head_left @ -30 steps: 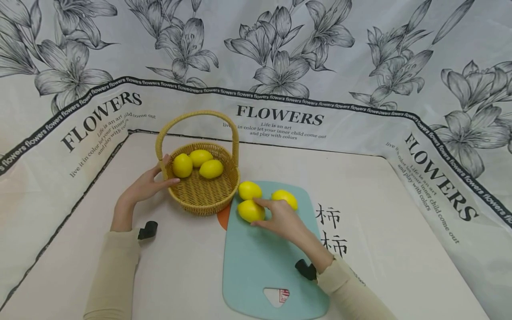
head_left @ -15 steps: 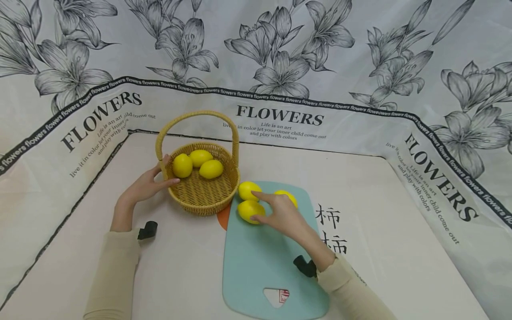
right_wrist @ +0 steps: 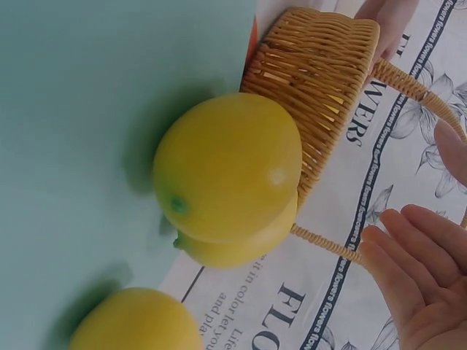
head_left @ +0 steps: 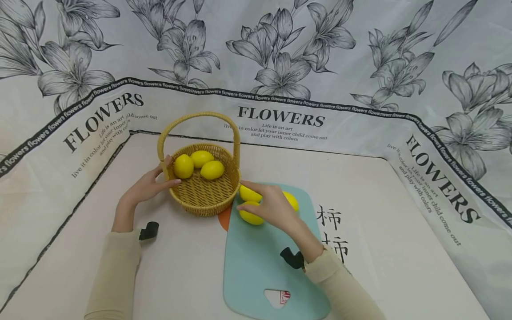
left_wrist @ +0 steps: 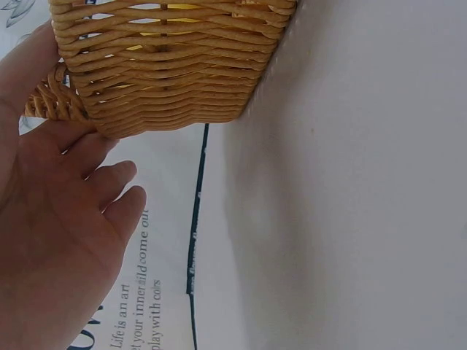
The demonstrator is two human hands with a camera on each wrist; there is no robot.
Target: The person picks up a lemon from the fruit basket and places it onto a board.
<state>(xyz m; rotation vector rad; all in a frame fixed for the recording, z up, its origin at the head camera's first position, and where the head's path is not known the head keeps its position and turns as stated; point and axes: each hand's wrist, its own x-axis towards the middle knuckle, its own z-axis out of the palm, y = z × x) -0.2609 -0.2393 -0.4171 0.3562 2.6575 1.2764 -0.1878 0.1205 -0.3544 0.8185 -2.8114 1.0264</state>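
Note:
A wicker basket [head_left: 206, 195] with a tall hoop handle holds three lemons, one of them [head_left: 212, 170] near its middle. My left hand [head_left: 146, 184] grips the basket's left rim, thumb over the inside; in the left wrist view, fingers of that hand [left_wrist: 62, 211] lie against the woven wall [left_wrist: 168, 80]. Three more lemons rest on a pale teal cutting board [head_left: 264, 258]. Above them hovers my right hand [head_left: 276, 209], thumb and forefinger spread, nothing between them. It partly covers the near lemon [head_left: 251, 217], the far one [head_left: 249, 194] and the right one [head_left: 291, 201].
The board lies close to the basket's right side and has a cut-out [head_left: 277, 298] at its near end. Beneath is a light table cover [head_left: 400, 249] with printed characters [head_left: 330, 218]. A flower-printed cloth [head_left: 280, 75] rises behind and at both sides.
My right hand has come away from the near lemon and shifted left toward the basket, its fingers extended. The left hand, the basket and the lemons have stayed put.

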